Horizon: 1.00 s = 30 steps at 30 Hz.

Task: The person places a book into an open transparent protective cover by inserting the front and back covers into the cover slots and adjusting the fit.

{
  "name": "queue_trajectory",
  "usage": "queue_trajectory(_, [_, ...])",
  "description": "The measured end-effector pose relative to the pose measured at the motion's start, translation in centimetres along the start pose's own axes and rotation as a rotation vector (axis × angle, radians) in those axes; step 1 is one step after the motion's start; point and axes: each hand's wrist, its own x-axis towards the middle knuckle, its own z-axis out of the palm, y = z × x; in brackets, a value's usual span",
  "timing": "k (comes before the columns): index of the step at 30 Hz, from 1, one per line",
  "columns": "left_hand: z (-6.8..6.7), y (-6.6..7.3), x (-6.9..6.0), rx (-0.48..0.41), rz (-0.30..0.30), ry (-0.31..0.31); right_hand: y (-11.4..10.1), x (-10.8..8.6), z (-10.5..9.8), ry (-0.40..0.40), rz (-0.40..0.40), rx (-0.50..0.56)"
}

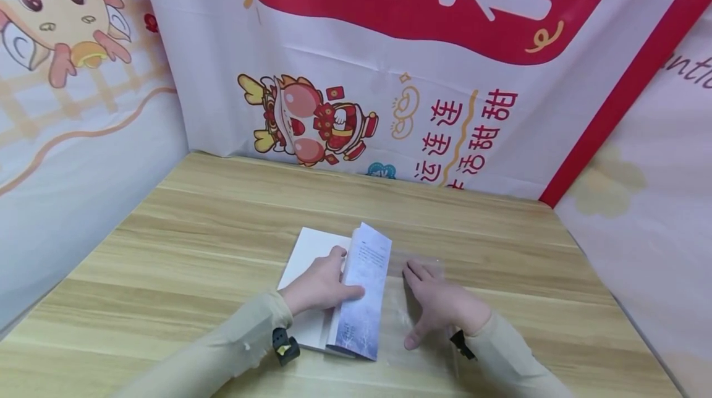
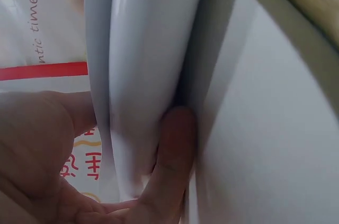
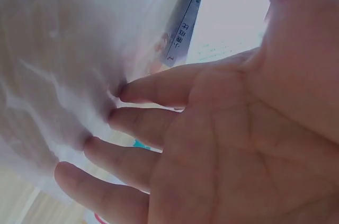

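A book [image 1: 364,287] with a blue-white printed cover flap lies on the wooden table, its white side [image 1: 308,262] to the left. My left hand [image 1: 319,283] grips the flap and the edge beneath it, thumb on the printed face; in the left wrist view the fingers [image 2: 177,144] are curled round the folded white layers [image 2: 148,65]. To the right, my right hand [image 1: 445,305] rests with spread fingers on a clear plastic sheet [image 1: 397,336]. The right wrist view shows straight fingertips [image 3: 116,107] touching the crinkled plastic [image 3: 53,65].
The wooden table [image 1: 222,212] extends around the book. Behind it hangs a white printed cloth [image 1: 345,64] with red patches, and more printed cloth [image 1: 83,138] stands at the left. Both wrists wear small black devices.
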Motion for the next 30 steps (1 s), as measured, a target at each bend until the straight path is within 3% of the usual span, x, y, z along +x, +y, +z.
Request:
queue_trajectory(7, [0.5, 0.2, 0.2, 0.005, 0.018, -0.004, 0.5, 0.3, 0.2, 0.006, 0.017, -0.003])
queue_trajectory(12, [0.4, 0.9, 0.3, 0.153, 0.071, -0.018, 0.8, 0.3, 0.2, -0.005, 0.007, 0.008])
queue_trajectory(16, [0.1, 1.4, 0.5, 0.242, 0.075, -0.049, 1.0, 0.4, 0.1, -0.007, -0.007, 0.005])
queue_trajectory(24, [0.1, 1.5, 0.9, 0.250, 0.066, -0.073, 1.0, 0.4, 0.1, -0.003, -0.018, -0.002])
queue_trajectory(30, [0.2, 1.8, 1.2, 0.311, 0.080, -0.082, 1.1, 0.3, 0.0, -0.006, -0.023, -0.006])
